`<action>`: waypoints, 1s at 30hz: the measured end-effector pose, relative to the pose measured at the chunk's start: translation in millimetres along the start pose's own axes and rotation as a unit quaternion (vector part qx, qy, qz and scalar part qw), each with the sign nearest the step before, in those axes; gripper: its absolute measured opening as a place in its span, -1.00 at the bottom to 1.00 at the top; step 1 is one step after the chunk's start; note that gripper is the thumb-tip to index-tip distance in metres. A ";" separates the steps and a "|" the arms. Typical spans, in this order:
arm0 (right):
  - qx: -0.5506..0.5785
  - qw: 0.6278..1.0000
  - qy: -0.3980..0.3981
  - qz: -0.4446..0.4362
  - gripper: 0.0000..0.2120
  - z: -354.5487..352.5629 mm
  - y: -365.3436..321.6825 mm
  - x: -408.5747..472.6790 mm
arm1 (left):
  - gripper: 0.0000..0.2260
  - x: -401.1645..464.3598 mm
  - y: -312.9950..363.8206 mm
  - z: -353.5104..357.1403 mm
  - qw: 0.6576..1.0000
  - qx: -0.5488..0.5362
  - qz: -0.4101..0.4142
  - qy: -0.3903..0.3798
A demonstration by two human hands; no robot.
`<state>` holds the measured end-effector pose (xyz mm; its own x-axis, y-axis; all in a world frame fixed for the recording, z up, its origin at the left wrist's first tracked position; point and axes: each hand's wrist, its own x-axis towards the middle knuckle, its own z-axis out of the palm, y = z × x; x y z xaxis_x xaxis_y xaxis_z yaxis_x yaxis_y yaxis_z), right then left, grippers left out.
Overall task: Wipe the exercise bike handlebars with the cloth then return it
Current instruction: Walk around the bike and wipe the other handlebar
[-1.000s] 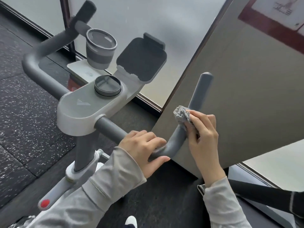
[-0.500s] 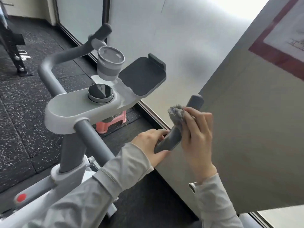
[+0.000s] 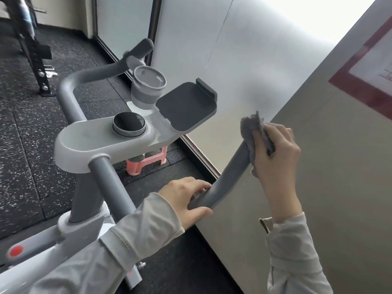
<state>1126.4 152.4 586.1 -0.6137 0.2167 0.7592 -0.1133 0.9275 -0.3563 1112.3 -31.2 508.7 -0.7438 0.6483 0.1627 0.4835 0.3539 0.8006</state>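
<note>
A person in a pale long-sleeved top stands over a gym exercise bike, both hands on its grey handlebars (image 3: 224, 183). At far left, a dark equipment frame (image 3: 31, 45) stands on the speckled black rubber floor (image 3: 25, 145). The bar's left arm curves up toward a frosted glass wall (image 3: 244, 49). At the middle of the bike, a white console (image 3: 89, 145) carries a round dark dial (image 3: 129, 124), with a grey cup (image 3: 147, 90) in a holder behind it and a dark device tray (image 3: 186, 106) just to its right. A pink stool (image 3: 146, 161) sits on the floor beneath the console. Nearer the camera, the left hand (image 3: 184, 200) is wrapped around the bend of the right handlebar arm, fingers over the top and thumb underneath. Farther right and higher, the right hand (image 3: 275, 155) is closed on a crumpled grey cloth (image 3: 251, 132), pressing it against the upper end of that same arm so that the tip is covered. The two hands are apart along the bar. A beige panel (image 3: 318, 187) with a red-bordered notice (image 3: 369, 73) fills the right side.
</note>
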 end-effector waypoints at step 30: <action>0.189 0.956 0.049 0.220 -0.82 -4.8 15.3 -24.5 | -0.57 -2.5 4.6 -3.2 1.000 0.012 0.017 0.014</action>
<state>1143.5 162.7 564.7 -0.5926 0.6059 0.5308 -0.1463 0.5670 -0.8106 1114.9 -33.5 513.8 -0.7387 0.6418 0.2057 0.5195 0.3478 0.7805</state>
